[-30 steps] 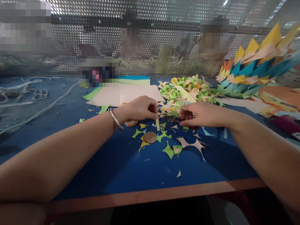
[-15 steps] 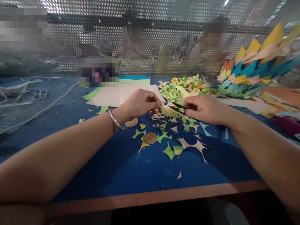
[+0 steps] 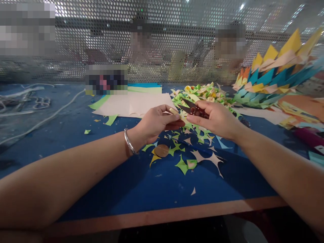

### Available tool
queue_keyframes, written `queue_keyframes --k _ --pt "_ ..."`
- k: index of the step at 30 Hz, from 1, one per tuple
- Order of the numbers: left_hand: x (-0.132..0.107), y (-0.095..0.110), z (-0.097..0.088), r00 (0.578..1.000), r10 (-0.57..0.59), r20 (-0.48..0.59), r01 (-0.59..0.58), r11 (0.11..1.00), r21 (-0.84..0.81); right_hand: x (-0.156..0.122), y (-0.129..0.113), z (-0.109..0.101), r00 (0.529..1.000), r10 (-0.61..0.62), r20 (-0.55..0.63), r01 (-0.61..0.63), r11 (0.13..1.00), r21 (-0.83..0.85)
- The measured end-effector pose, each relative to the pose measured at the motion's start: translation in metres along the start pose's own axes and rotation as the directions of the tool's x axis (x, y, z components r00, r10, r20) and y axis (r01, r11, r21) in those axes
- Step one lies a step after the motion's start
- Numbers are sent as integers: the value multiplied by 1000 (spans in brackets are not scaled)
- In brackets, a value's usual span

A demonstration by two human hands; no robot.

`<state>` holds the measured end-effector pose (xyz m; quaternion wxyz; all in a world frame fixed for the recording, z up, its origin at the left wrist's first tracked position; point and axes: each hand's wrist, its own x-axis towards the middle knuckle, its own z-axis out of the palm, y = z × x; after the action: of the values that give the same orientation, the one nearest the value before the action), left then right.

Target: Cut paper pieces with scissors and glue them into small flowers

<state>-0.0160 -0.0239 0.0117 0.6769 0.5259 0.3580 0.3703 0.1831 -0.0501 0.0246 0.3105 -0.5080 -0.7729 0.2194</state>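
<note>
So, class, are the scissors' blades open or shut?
Open: the scissors in the right hand show two dark blades with their tips apart.

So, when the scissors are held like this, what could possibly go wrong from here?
The scissors in the right hand have open blades pointing toward the left hand, so a careless snip might nick a finger. The pale-yellow paper strip pinched there could slip and, if dropped, get mixed among the loose paper scraps.
</note>
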Motion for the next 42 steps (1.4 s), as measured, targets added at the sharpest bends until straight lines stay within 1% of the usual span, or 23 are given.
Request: queue_keyframes --k 2,5,8,12,14,16,18,22,25,27,30,33,36,39,42 --pt "-2 -1 2 1000 19 12 -19 1000 -11 0 1 3 1000 -9 13 8 1000 1" --pt "-6 -1 5 1000 25 14 -25 1000 0 1 2 6 999 18 30 -18 999 32" --pt "-7 -1 6 1000 -8 3 8 1000 -9 2 2 7 999 9 33 -12 997 74" --pt "-6 -2 6 997 -72 18 73 996 -53 2 2 6 1000 -21 6 21 1000 19" --pt "-5 -3 7 995 -94 25 96 992 -80 1 3 6 1000 -6 13 6 1000 -6" --pt "-5 -3 7 995 -101 25 103 990 -97 0 3 6 999 23 29 -23 1000 11" --pt "-5 -2 7 995 -95 3 95 989 -117 0 4 6 999 30 25 -31 998 48" --pt "-4 -2 6 996 -62 -60 50 982 -183 -1 3 3 1000 5 -11 -3 995 102" --pt "-3 -3 5 997 -44 -69 29 977 -211 -3 2 0 1000 10 -8 -9 991 133" --pt "-3 -3 4 996 -42 -73 26 978 -209 -3 0 -3 1000 6 -14 -4 994 106" --pt "-2 -4 3 997 -23 -79 6 977 -214 -3 -2 -5 1000 -8 -22 8 1000 9" --pt "0 -5 2 995 22 -93 -46 962 -269 -3 -1 -6 1000 -5 -17 4 998 -70" --pt "0 -6 2 992 51 -116 -84 949 -303 -2 2 -6 1000 21 -2 -21 995 -101" --pt "0 -6 2 992 61 -112 -92 951 -295 -1 6 -6 999 40 17 -37 989 -142" --pt "0 -5 3 992 69 -108 -96 956 -276 -1 8 -5 1000 21 8 -19 980 -199"
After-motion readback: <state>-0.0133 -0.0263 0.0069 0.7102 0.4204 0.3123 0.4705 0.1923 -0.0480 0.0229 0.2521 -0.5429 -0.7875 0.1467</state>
